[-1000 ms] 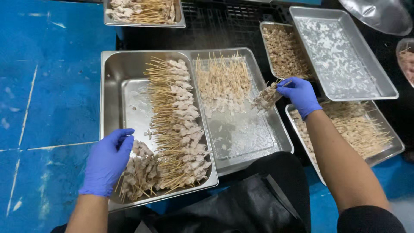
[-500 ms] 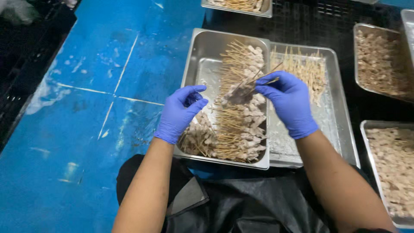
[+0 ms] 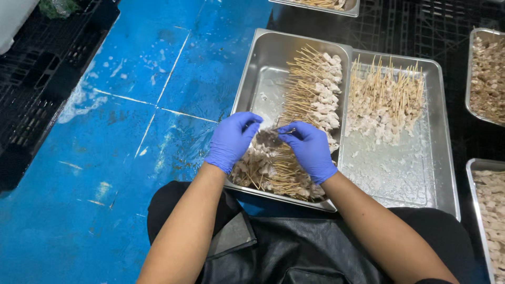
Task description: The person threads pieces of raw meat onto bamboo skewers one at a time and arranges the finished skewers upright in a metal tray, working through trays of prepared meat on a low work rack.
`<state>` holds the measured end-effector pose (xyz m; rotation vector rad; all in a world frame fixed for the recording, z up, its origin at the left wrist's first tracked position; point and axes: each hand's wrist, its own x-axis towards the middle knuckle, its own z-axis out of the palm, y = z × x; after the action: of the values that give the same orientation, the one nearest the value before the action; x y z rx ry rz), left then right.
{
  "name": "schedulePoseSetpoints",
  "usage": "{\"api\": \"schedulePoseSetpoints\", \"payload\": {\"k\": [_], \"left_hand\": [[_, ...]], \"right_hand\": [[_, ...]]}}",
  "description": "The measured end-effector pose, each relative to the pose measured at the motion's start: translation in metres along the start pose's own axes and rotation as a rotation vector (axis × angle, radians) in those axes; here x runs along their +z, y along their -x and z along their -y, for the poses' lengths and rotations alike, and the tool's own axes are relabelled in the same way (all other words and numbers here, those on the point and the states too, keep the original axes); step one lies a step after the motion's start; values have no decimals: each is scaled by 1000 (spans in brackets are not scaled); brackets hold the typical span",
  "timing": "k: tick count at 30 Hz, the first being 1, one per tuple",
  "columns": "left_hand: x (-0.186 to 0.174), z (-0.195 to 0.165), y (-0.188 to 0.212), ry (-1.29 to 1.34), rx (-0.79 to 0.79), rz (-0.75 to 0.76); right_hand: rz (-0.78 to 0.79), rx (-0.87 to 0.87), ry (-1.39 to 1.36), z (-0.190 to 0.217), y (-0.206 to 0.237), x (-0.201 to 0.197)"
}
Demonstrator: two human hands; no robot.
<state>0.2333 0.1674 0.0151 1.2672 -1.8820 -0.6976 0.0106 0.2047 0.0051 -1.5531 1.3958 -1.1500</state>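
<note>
Both hands wear blue gloves and meet over the near end of a steel tray [image 3: 263, 79] of meat skewers [image 3: 310, 100]. The left hand [image 3: 231, 139] is curled, fingers pinched on one end of a skewer [image 3: 271, 135]. The right hand [image 3: 310, 150] is curled too, its thumb and forefinger closed on the stick at the other end. That skewer lies across the pile, roughly 9 to 3 o'clock, just above the heap at the tray's 6 o'clock end. At 3 o'clock, touching this tray, sits a second tray [image 3: 421, 179] with a looser batch [image 3: 386, 102] at its 12 o'clock end. More trays [image 3: 486, 73] show at the frame's 3 o'clock edge on a black grid. At 9 o'clock lies blue floor [image 3: 105, 137]. A black apron [image 3: 284, 252] fills 6 o'clock.
</note>
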Motion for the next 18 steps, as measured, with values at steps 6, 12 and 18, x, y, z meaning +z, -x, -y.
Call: {"api": "schedulePoseSetpoints", "payload": {"k": [6, 12, 18], "left_hand": [[0, 12, -6, -95, -159, -150], [7, 41, 2, -188, -214, -92], [25, 50, 6, -534, -225, 340]], "right_hand": [[-20, 45, -99, -12, -3, -8], [-47, 103, -170, -12, -5, -9], [-25, 119, -220, -9, -4, -10]]}}
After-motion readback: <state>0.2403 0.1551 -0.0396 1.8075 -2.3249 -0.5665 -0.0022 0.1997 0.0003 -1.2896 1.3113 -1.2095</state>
